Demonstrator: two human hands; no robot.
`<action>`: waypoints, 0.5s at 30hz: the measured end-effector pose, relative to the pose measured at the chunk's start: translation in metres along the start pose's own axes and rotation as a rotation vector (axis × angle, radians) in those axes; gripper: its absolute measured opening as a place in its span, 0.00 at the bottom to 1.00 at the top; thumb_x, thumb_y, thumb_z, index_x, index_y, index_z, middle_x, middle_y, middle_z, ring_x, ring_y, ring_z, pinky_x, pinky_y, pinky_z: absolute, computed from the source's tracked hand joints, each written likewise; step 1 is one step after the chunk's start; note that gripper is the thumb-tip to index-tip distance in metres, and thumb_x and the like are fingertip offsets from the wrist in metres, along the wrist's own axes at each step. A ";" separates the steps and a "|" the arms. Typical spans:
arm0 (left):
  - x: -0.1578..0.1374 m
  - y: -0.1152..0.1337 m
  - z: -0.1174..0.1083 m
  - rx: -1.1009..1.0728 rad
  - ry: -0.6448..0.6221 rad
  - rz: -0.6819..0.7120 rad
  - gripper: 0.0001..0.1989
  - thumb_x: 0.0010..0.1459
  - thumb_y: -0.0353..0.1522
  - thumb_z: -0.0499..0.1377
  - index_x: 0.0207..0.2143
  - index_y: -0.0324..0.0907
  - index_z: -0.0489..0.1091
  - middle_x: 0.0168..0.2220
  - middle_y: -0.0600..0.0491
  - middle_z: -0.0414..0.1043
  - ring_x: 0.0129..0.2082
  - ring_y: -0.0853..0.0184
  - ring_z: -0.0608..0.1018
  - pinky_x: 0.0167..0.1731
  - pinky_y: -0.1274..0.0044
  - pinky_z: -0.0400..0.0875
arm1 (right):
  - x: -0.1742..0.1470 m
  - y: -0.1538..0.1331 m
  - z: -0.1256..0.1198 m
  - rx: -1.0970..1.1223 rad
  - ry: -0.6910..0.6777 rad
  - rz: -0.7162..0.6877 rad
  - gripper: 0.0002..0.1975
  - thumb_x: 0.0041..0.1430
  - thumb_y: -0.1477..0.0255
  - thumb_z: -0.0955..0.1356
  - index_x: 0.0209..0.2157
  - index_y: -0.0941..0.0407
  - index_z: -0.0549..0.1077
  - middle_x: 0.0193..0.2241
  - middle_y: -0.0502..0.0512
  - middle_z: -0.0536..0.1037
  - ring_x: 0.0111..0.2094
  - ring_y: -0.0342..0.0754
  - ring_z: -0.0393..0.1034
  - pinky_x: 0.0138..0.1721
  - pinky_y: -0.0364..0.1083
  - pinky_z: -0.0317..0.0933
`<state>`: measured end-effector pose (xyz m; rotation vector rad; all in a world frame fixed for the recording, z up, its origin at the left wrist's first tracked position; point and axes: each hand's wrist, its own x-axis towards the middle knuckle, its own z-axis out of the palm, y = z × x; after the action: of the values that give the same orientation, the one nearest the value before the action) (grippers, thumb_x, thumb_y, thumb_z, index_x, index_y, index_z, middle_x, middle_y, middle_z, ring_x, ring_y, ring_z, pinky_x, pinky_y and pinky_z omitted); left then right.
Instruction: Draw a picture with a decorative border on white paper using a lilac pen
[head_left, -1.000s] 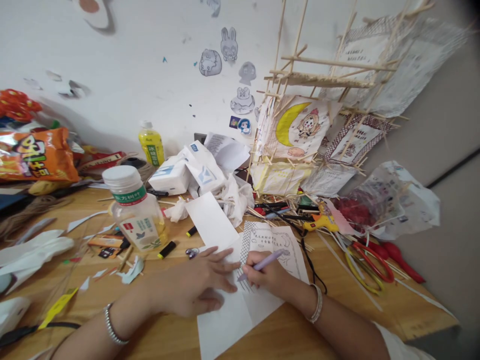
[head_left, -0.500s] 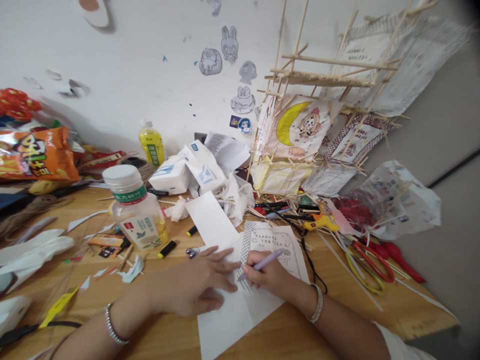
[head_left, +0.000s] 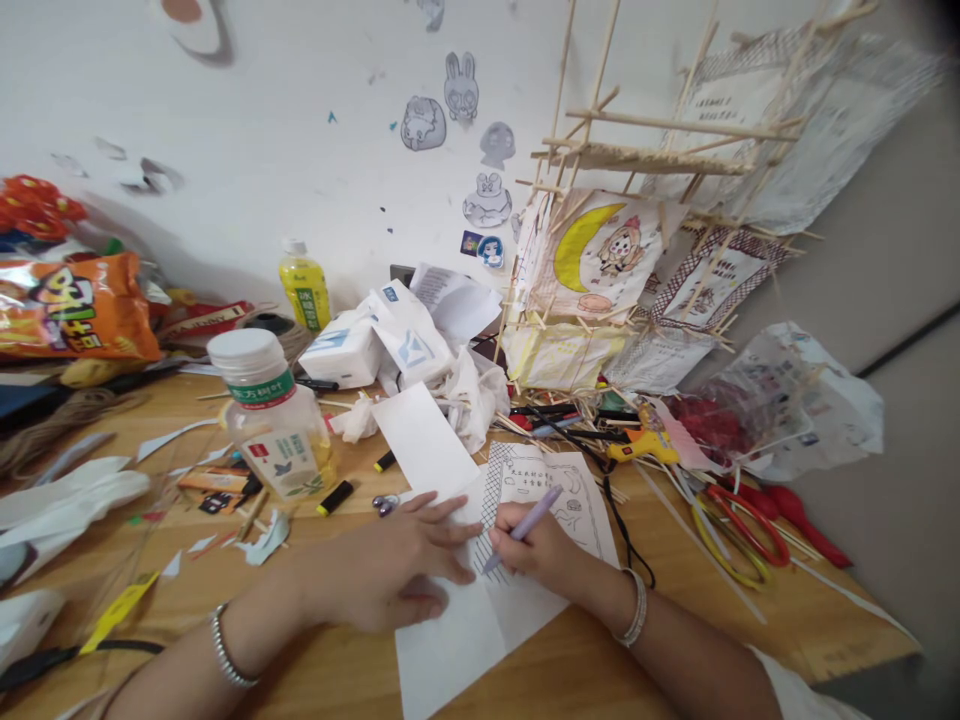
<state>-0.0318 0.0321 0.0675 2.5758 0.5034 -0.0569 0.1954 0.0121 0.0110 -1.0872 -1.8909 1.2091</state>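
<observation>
A sheet of white paper (head_left: 457,650) lies on the wooden table, with handwriting, small drawings and a cross-hatched border on its upper part. My right hand (head_left: 536,548) grips a light purple pen (head_left: 534,515), its tip on the slanted lines of the border at the left. Flat on the paper rests my left hand (head_left: 409,560), fingers spread, the fingertips just left of the pen tip. Beyond my left hand a blank white paper piece (head_left: 426,438) partly touches the sheet. A black marker cap (head_left: 334,498) lies beside it.
A clear bottle (head_left: 274,420) with a white lid stands at the left. Behind are tissue packs (head_left: 409,330) and a stick frame (head_left: 600,155) hung with drawn panels. On the right lie a yellow glue gun (head_left: 643,446), scissors (head_left: 739,540) and a plastic bag (head_left: 817,400).
The pen in my right hand has tilted more upright, and its tip has shifted slightly right and down along the border lines. My left hand stays in place.
</observation>
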 end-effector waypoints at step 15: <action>-0.001 -0.001 0.001 -0.018 0.023 0.015 0.18 0.55 0.29 0.60 0.49 0.49 0.71 0.63 0.50 0.56 0.65 0.50 0.48 0.59 0.50 0.45 | -0.001 -0.001 0.000 0.020 -0.009 0.043 0.14 0.56 0.71 0.64 0.19 0.54 0.58 0.14 0.44 0.62 0.17 0.39 0.55 0.19 0.39 0.49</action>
<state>-0.0328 0.0320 0.0661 2.5652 0.4914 -0.0179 0.1953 0.0111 0.0122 -1.1188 -1.8665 1.2567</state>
